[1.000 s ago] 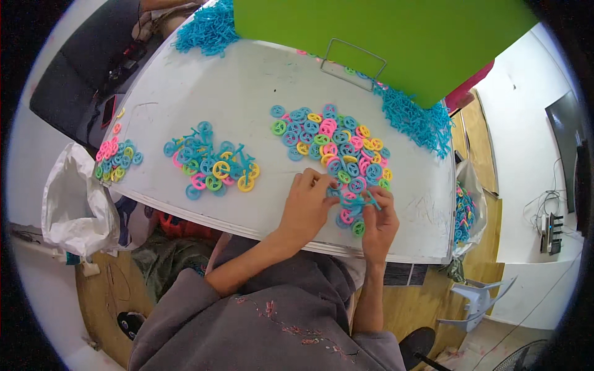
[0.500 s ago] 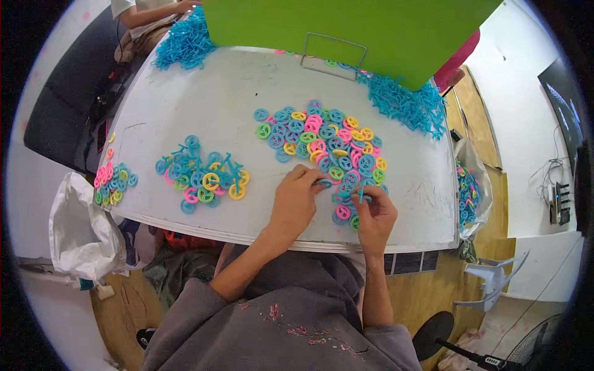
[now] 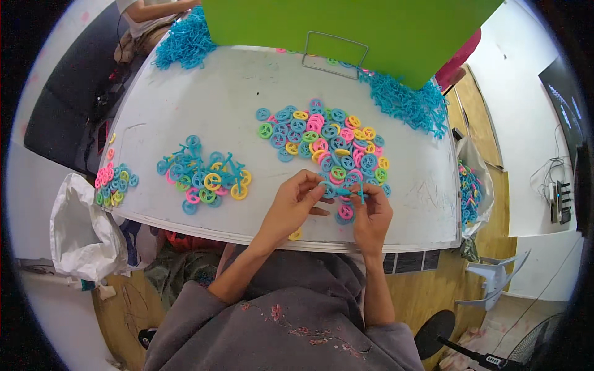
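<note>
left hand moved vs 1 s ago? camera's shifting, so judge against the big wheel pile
Yes. The left hand has drawn back from the big wheel pile toward the table's near edge, now pinching a small blue piece with the right hand.

We see a white worktop (image 3: 235, 99) with a rounded far edge. On it lie three heaps of flat plastic wheels: a large mixed pile (image 3: 322, 145) of blue, pink, yellow and green right of centre, a smaller pile (image 3: 204, 176) left of centre, and a little cluster (image 3: 111, 185) at the left rim. Blue frame heaps sit at the far left corner (image 3: 185, 43) and far right (image 3: 405, 102). A wire stand (image 3: 334, 49) and a green board (image 3: 346, 28) stand at the back.
</note>
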Motion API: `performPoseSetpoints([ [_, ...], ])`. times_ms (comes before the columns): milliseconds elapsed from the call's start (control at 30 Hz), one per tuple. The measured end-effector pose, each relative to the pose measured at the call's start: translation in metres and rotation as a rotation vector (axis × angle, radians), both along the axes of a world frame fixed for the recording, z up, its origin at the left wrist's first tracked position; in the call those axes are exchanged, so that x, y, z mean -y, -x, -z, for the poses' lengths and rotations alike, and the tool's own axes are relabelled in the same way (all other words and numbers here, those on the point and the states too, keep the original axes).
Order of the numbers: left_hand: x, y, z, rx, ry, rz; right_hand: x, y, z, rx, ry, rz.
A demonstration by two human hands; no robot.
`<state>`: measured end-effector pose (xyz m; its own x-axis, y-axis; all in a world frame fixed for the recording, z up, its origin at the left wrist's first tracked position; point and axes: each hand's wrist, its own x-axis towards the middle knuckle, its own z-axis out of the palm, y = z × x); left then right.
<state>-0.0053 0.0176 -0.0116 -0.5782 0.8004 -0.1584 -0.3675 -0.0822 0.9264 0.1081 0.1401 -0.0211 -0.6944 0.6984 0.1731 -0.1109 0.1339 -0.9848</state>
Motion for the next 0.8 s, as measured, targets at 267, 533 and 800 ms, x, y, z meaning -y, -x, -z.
performPoseSetpoints([
  [267,-0.002,0.002,-0.002,0.064,0.038,-0.043,-0.005,-0.004,-0.001,0.041,-0.040,-0.052],
  [533,-0.007,-0.002,0.005,-0.034,0.045,-0.152,-0.001,0.001,-0.016,0.197,-0.144,-0.107],
  [800,-0.010,-0.012,0.009,-0.249,0.017,-0.267,0.004,0.001,-0.006,0.197,-0.030,-0.010],
])
